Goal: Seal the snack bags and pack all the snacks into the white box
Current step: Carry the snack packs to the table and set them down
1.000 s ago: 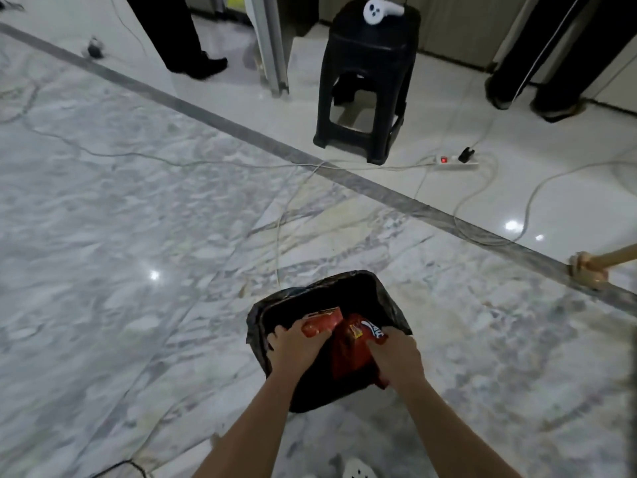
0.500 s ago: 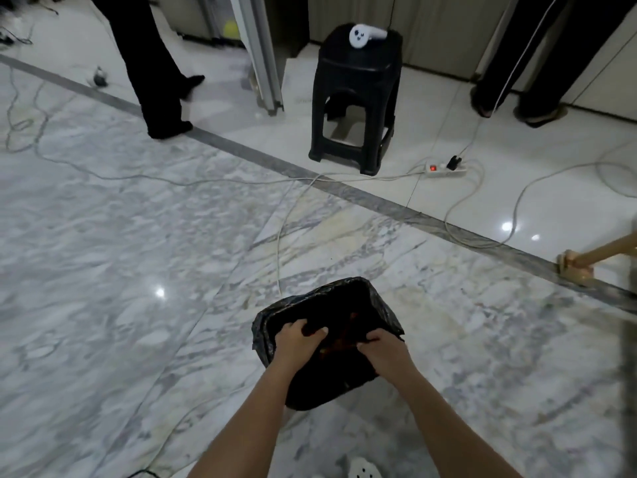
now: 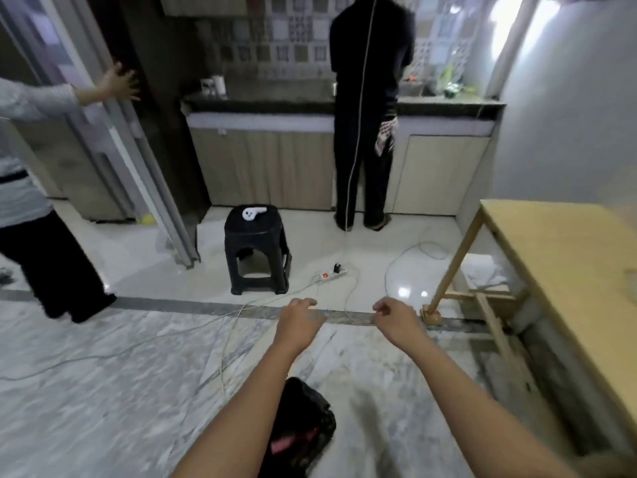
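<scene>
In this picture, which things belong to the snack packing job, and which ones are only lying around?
For the job:
left hand, holding nothing
right hand, holding nothing
red snack bag, inside the black bin
The white box is not in view.

Just lying about:
black stool with a white device on top
power strip
cables on the floor
wooden table

One wide-angle head-worn camera faces forward and somewhat down across the grey-veined marble floor (image 3: 103, 391) toward the dark-topped kitchen counter (image 3: 269, 106), the left hand (image 3: 299, 321) and right hand (image 3: 396, 319) close before it.
</scene>
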The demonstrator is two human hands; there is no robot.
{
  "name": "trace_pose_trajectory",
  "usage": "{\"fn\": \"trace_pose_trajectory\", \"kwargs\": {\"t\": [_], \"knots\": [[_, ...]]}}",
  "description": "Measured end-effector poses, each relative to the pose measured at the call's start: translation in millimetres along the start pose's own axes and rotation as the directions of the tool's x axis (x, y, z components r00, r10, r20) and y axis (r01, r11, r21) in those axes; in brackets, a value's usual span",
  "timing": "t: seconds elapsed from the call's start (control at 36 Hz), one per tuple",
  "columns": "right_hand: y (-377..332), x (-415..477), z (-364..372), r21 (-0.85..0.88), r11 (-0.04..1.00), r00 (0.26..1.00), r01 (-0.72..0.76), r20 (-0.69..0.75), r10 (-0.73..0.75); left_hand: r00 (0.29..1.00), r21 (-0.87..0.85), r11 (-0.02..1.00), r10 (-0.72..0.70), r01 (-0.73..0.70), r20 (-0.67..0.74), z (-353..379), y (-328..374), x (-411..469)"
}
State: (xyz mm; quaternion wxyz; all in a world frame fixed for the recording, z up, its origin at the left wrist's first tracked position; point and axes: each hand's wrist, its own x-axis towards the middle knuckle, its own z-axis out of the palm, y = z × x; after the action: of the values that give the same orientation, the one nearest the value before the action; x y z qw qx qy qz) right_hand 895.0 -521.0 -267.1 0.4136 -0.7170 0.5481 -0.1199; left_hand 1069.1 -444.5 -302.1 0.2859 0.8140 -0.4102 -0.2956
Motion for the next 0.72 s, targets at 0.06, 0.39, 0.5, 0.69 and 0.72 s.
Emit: {"fn": "trace_pose_trajectory", "kwargs": {"t": [0.06,0.39,0.5,0.69,0.72], "knots": [[5,-25,-28,-0.003,1.000,0.996,-0.018,-0.082,0.017,0.996,0.041,0.995,0.088,-0.089,0.033,5,26,-8],[130,-249,-148,0.091,0.932,0.806,-0.352,-0.477,0.351,0.737,0.116,0.766,0.548,-0.632,0.395,137,185,-133],[182,-346,-176,0.214,0.860,0.653,-0.464,-0.573,0.495,0.545,0.010,0.637,0.652,-0.771,0.528,203,237,-216],[254,-523,-212,0.413,0.722,0.367,-0.556,-0.657,0.658,0.189,-0.202,0.383,0.767,-0.901,0.613,300,289,-398],[265,-548,-214,0.439,0.708,0.332,-0.553,-0.663,0.671,0.146,-0.228,0.361,0.762,-0.904,0.631,313,293,-424]]}}
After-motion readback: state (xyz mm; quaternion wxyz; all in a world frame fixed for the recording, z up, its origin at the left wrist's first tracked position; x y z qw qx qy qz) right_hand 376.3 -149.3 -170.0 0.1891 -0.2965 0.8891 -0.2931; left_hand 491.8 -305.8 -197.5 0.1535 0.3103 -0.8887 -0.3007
